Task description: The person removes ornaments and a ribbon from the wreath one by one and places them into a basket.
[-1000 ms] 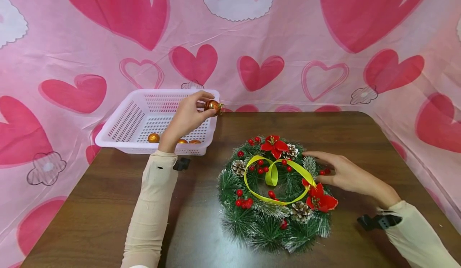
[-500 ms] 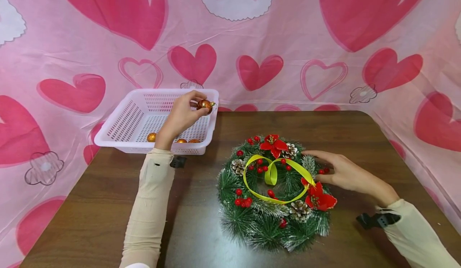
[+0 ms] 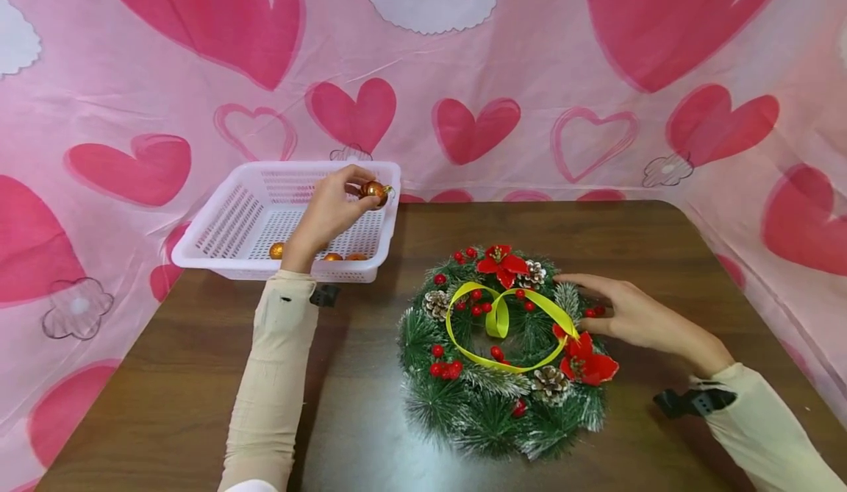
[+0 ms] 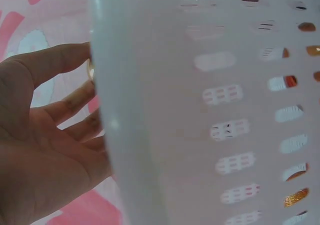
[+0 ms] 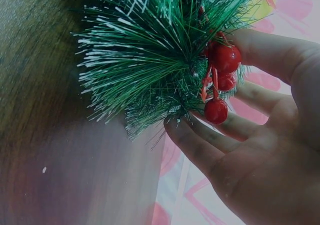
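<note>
My left hand [image 3: 331,209] pinches a shiny copper-orange Christmas bauble [image 3: 374,194] between thumb and fingers, above the right part of the white plastic basket [image 3: 218,264]. In the left wrist view the basket wall [image 4: 150,110] hides most of that bauble. A green Christmas wreath [image 3: 456,422] lies on the table, with red flowers, berries and pinecones. Across its middle loops a yellow ribbon [image 3: 456,337]. At the wreath's right edge rests my right hand [image 3: 631,315], its fingers fairly straight against the needles, close by red berries [image 5: 225,60].
Inside the basket lie several orange baubles, one glittery bauble [image 3: 276,251] at its left front. The brown wooden table [image 3: 357,374] carries basket and wreath. A pink cloth with hearts [image 3: 476,132] hangs behind it.
My left hand has drawn back slightly to the left with the bauble, from the basket's right rim to over its inside. The right hand and wreath stay in place.
</note>
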`<state>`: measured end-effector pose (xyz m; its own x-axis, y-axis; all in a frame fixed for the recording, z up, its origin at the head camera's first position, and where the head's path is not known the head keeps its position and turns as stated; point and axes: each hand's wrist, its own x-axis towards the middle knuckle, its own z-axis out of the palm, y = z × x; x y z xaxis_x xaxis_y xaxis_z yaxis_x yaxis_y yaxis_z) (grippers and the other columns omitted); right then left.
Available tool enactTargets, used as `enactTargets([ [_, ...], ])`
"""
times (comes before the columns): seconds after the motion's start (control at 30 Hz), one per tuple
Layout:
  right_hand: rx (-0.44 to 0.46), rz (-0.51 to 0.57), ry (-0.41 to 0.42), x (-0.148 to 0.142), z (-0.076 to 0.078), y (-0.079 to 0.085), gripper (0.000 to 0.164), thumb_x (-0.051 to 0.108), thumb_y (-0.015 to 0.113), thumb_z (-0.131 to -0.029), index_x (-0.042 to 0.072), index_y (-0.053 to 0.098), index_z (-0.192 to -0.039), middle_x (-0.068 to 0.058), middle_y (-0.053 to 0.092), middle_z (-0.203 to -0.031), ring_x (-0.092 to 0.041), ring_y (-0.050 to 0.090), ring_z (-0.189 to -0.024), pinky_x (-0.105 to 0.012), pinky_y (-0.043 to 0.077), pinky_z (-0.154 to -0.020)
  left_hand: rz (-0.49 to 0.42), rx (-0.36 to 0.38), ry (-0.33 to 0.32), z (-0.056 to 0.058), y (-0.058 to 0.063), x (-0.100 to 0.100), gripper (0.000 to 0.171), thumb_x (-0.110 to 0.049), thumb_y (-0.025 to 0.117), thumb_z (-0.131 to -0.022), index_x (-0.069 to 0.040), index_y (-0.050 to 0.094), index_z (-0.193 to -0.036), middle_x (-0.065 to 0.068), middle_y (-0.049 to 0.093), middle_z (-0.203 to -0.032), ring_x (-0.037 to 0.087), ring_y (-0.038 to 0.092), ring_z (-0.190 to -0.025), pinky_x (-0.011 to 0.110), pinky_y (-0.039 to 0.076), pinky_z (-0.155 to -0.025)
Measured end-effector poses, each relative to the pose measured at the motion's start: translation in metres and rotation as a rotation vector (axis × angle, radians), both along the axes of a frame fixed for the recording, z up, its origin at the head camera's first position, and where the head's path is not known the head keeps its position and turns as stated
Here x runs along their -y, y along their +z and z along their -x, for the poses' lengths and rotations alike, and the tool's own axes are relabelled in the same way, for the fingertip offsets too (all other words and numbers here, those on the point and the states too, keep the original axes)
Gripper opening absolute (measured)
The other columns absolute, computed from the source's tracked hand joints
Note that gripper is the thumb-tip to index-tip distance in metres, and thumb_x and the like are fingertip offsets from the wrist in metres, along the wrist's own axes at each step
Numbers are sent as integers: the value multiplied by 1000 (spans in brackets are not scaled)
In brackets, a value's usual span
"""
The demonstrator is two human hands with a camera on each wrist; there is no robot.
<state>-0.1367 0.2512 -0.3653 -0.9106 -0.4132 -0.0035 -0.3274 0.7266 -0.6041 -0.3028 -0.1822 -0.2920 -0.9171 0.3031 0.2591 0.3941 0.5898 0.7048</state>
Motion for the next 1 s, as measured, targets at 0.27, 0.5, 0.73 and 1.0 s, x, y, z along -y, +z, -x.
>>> enactTargets([
  [0.27, -1, 19, 11, -1, -2, 1, 69, 12, 79, -85, 13, 48, -147, -19, 50, -145, -47, 56, -120, -36, 54, -76, -33, -26, 25, -4, -5, 6, 37, -12, 74, -89, -4, 61, -123, 17, 67, -119, 31, 65, -103, 44, 54, -86],
  [0.5, -47, -6, 12, -1, -1, 3, 69, 12, 79, -84, 13, 49, -145, -18, 53, -142, -44, 58, -118, -35, 53, -77, -130, -95, 45, -12, -20, 16, 35, -13, 74, -89, -1, 62, -120, 15, 68, -115, 28, 66, -104, 43, 56, -87],
  [0.73, -30, 1, 16, 0, 0, 1, 69, 13, 79, -84, 12, 49, -146, -19, 52, -143, -46, 57, -120, -54, 53, -86, -133, -105, 87, -18, -44, 27, 33, -13, 75, -88, -1, 63, -117, 15, 69, -111, 27, 66, -103, 42, 57, -84],
  [1.0, -32, -10, 13, 1, 1, 2, 69, 14, 79, -84, 13, 49, -146, -18, 52, -143, -45, 58, -118, -41, 54, -78, -80, -111, 109, -16, -55, 27, 33, -13, 76, -88, -2, 63, -117, 15, 69, -110, 27, 65, -101, 43, 57, -82],
])
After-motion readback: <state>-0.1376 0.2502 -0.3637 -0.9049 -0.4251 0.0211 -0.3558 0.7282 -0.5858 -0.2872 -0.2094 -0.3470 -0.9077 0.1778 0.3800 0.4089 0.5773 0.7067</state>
